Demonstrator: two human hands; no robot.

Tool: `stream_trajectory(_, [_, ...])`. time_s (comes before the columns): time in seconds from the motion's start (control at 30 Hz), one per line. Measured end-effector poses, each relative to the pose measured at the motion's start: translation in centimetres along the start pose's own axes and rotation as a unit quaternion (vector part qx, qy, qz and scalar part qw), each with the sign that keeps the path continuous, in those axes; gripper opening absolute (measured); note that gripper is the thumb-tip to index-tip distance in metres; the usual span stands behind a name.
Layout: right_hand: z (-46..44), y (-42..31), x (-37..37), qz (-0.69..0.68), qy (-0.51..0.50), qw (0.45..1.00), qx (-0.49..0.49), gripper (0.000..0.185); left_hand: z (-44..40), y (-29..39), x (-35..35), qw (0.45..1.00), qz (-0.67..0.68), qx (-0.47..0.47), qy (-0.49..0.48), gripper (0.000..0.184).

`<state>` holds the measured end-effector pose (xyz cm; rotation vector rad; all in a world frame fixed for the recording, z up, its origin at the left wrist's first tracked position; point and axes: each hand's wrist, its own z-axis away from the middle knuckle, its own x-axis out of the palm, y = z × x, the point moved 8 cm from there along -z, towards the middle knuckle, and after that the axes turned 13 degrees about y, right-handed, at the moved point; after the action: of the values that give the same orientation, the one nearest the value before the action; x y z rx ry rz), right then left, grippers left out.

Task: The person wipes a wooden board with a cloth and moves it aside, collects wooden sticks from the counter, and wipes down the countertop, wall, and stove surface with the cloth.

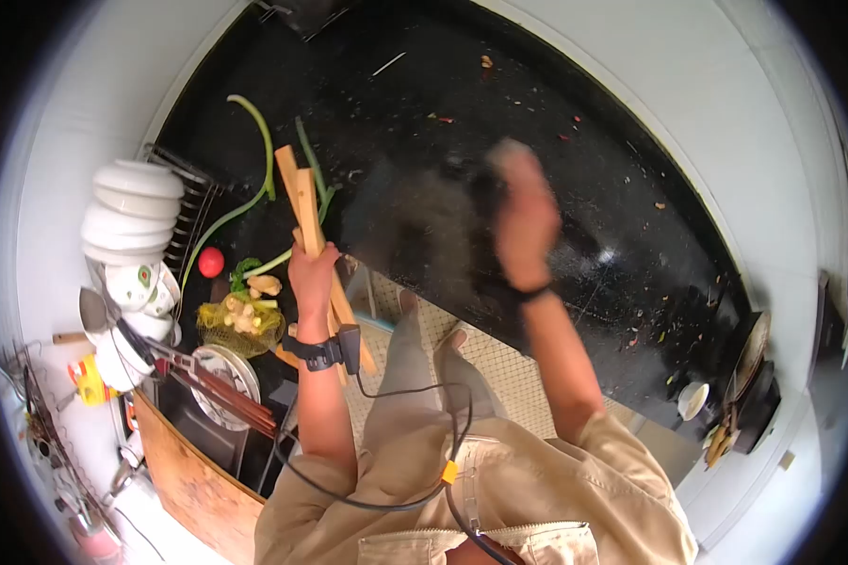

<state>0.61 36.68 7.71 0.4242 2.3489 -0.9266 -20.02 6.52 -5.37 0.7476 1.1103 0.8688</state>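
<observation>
My left hand point(312, 273) is closed round several light wooden strips point(307, 209), which stick out above and below it. Right of centre, my right hand point(528, 226) is over the black countertop point(424, 179), blurred by motion. A pale thing point(511, 151) shows at its fingertips, too smeared to name. Long green onions point(269, 155) lie left of the strips. Near my left wrist are a red round item point(211, 262), ginger point(263, 285) and a yellow net bag point(240, 320).
White bowls point(134, 212) are stacked by a wire rack at the left, above plates point(224, 386) and a wooden board point(198, 485). A small white bowl point(693, 401) and pans point(752, 353) are at the right. Scraps dot the countertop. A cable crosses my lap.
</observation>
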Motion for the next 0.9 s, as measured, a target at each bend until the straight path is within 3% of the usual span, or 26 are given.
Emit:
stream_trajectory(0.07, [-0.3,-7.2,9.5,-0.108,-0.026,0.99,-0.087,0.032,0.2,0.3,0.4,1.0,0.016,0.004,0.0,0.032])
stream_trajectory(0.13, [1.4,-12.2,19.1,-0.068,-0.099,0.977,-0.178,0.033,0.1,0.0,0.3,1.0,0.006,-0.01,0.013,0.032])
stream_trajectory(0.23, [2.6,-12.9,20.4,-0.129,-0.038,0.959,-0.249,0.033,0.5,0.9,0.3,0.999,0.03,-0.02,0.017,0.031])
stream_trajectory(0.3, [1.1,-6.9,21.0,-0.058,-0.152,0.98,-0.113,0.037,0.9,0.7,0.2,0.998,0.057,-0.027,0.015,0.031])
stream_trajectory(0.33, [0.0,-3.6,18.5,-0.03,-0.065,0.988,-0.134,0.037,0.8,1.0,0.2,0.999,0.039,-0.02,0.013,0.031])
stream_trajectory(0.4, [-0.1,4.9,12.6,0.084,-0.006,0.99,-0.116,0.037,1.1,2.0,0.2,1.0,0.006,-0.01,0.021,0.029])
stream_trajectory(0.53, [2.7,17.2,-1.6,0.205,-0.048,0.978,0.004,0.045,0.6,1.5,0.2,1.0,-0.005,-0.004,0.028,0.033])
stream_trajectory(0.6, [4.7,22.8,-6.4,0.261,-0.045,0.956,0.128,0.041,0.5,1.8,0.0,0.999,-0.037,0.016,0.024,0.035])
stream_trajectory(0.63, [4.6,23.9,-7.8,0.32,-0.079,0.934,0.136,0.037,0.5,2.1,-0.1,0.999,-0.046,0.015,0.02,0.035])
stream_trajectory(0.7, [1.3,21.3,-7.8,0.305,-0.064,0.936,0.164,0.036,0.4,2.1,-0.2,0.998,-0.057,0.008,0.012,0.034])
stream_trajectory(0.77, [-1.7,13.8,-2.0,0.196,0.053,0.977,0.056,0.039,0.1,1.0,-0.2,0.999,-0.046,0.008,0.019,0.034])
stream_trajectory(0.83, [-4.6,2.4,7.0,0.135,-0.007,0.991,0.012,0.035,-0.4,0.9,-0.3,0.999,-0.037,0.02,0.02,0.034])
stream_trajectory(0.9, [-5.3,-7.4,16.6,0.035,-0.045,0.993,-0.1,0.034,-0.1,1.3,-0.2,0.999,-0.046,0.01,0.004,0.035])
